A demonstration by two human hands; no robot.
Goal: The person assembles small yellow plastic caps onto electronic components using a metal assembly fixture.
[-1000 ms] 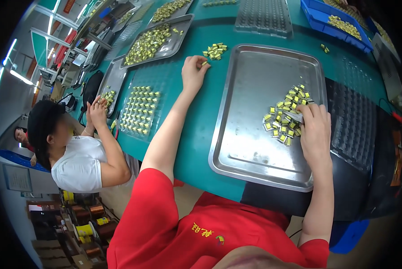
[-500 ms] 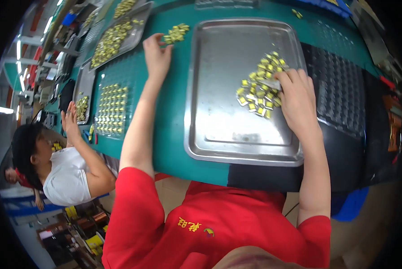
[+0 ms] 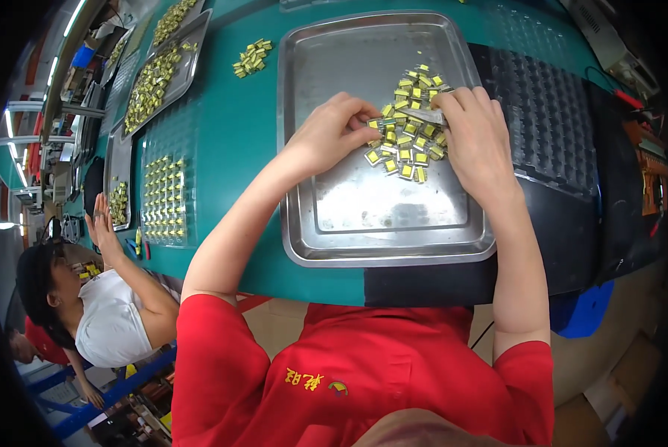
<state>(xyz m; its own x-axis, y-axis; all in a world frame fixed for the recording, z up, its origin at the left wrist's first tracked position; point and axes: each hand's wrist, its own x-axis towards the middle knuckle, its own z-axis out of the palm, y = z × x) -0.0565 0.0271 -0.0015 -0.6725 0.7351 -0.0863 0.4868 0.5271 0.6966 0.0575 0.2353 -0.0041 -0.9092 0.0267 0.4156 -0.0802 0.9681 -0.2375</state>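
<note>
A heap of small yellow-wrapped transformers (image 3: 405,154) lies on the right half of a shallow metal tray (image 3: 334,257). My left hand (image 3: 330,134) is over the tray at the heap's left edge, thumb and forefinger bent around one small transformer (image 3: 373,125). At the heap's right side my right hand (image 3: 477,138) is closed on metal tweezers (image 3: 423,115), whose tips point left over the pieces. The palm covers the rear of the tweezers.
A smaller pile of transformers (image 3: 253,58) sits on the green mat left of the tray. Further left are a filled clear blister tray (image 3: 164,197) and a loaded metal tray (image 3: 163,78). A clear blister tray (image 3: 550,123) lies right. A co-worker (image 3: 114,313) sits at left.
My left hand has come from beside the small pile on the mat rightward to the heap in the tray. My right hand stays at the heap with the tweezers. The view has shifted slightly.
</note>
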